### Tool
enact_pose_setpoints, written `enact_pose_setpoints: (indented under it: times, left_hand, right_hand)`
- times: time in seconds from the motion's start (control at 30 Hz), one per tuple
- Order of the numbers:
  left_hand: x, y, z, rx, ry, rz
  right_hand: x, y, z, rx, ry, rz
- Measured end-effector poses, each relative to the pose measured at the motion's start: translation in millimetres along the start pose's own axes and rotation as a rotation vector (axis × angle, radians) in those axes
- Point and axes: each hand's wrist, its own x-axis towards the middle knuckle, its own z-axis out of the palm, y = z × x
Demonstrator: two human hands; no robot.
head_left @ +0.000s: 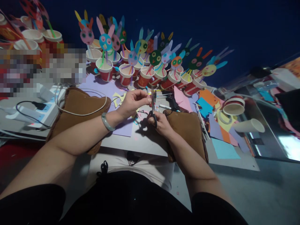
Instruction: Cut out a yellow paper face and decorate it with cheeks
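Note:
Scissors with black handles (153,118) are in my right hand (162,124), fingers through the loops. Their narrow blades point up and away from me, and a small gap seems to show between them. My left hand (134,102) is pinched, its thumb and fingertips just left of the blades. Whatever sits in that pinch is too small to make out. Below both hands lie small paper scraps (142,114) on the white table (138,145). A white marker (165,107) rests beyond my right hand.
Paper cups with colourful rabbit-faced figures (125,75) line the back. Brown cushions lie left (81,104) and right (186,128) of my hands. A power strip (48,107) with cables is at left. Coloured paper (225,148), a tape roll (223,117) and loose cups (250,126) are at right.

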Motion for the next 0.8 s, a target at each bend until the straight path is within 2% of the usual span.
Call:
enact_pose_setpoints:
  times: [0.63,0.8]
  left_hand:
    - [1.7,-1.0,-3.6,0.004,0.042,0.044]
    - [1.5,0.8,-1.9,0.014,0.060,0.019]
  right_hand:
    - [-0.1,0.3,0.9,0.012,-0.011,0.006]
    - [-0.2,0.3,0.9,0.012,-0.017,0.017]
